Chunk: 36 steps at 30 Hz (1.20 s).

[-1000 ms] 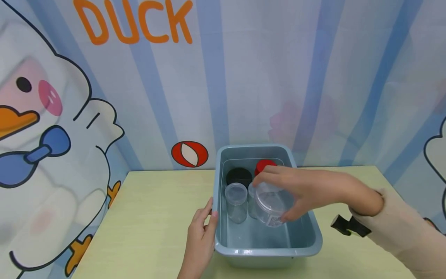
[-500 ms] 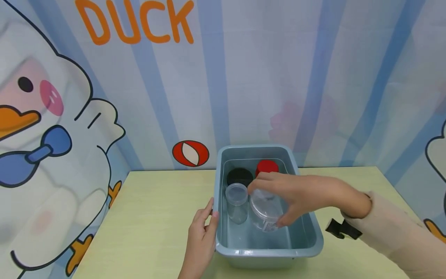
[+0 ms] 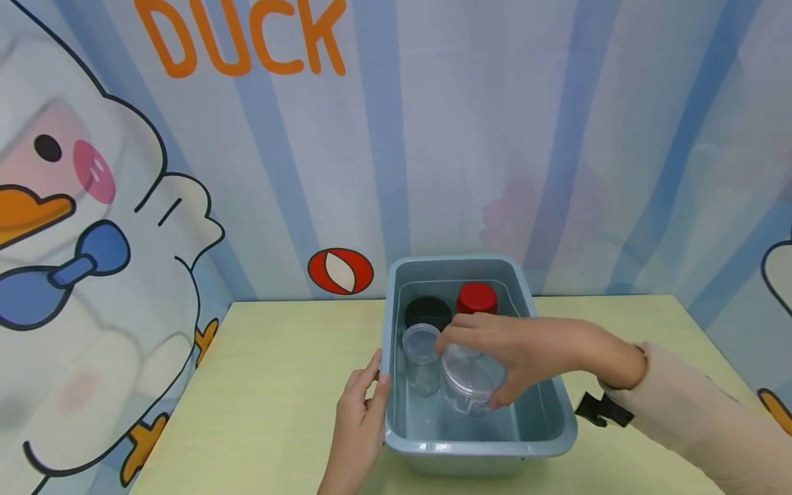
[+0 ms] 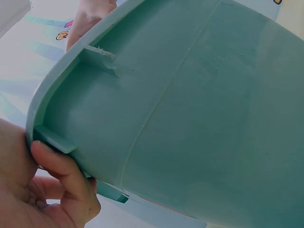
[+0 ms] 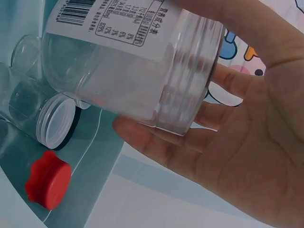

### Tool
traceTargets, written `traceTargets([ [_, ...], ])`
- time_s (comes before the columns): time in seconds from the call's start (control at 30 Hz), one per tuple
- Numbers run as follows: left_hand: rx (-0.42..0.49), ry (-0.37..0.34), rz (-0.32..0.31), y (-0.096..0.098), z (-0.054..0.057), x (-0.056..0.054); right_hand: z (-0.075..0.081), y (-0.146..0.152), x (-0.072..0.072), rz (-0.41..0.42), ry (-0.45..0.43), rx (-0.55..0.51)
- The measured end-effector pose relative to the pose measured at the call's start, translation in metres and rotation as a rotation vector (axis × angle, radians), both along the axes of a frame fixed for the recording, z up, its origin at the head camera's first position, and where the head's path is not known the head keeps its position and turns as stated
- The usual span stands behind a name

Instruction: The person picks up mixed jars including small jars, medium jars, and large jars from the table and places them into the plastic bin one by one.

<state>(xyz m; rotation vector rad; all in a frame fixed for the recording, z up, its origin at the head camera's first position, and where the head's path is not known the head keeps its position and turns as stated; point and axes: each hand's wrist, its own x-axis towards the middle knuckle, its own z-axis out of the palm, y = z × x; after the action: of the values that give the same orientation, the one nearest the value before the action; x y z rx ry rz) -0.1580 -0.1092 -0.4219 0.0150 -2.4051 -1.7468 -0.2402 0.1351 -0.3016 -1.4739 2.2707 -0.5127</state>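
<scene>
My right hand (image 3: 516, 347) grips a clear plastic jar (image 3: 470, 381) by its lid end, fingers on one side and thumb on the other, inside the blue-grey plastic bin (image 3: 482, 448). A printed label with a barcode shows on this jar (image 5: 128, 61) in the right wrist view. My left hand (image 3: 355, 419) holds the bin's left rim; in the left wrist view its bent fingers (image 4: 64, 171) sit at the lip. Left of the gripped jar stands a narrower clear jar (image 3: 423, 371). Behind them are a black-lidded jar (image 3: 427, 311) and a red-lidded container (image 3: 476, 297).
The bin stands on a pale yellow-green table (image 3: 278, 385). A blue striped curtain (image 3: 445, 137) with duck drawings hangs right behind the table. A black clip (image 3: 603, 410) sits at the cuff of the right sleeve (image 3: 699, 405).
The right hand has lowered the clear jar into the bin, slightly left and toward the front, beside the narrow jar. The red lid shows more fully. The left hand stays at the rim.
</scene>
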Motion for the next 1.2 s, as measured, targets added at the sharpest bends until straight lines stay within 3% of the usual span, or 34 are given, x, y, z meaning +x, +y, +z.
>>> traceTargets([
  [1.2,-0.017,-0.052,-0.008,0.000,0.002,-0.001,-0.023,-0.014,-0.012,0.038,-0.027,0.013],
])
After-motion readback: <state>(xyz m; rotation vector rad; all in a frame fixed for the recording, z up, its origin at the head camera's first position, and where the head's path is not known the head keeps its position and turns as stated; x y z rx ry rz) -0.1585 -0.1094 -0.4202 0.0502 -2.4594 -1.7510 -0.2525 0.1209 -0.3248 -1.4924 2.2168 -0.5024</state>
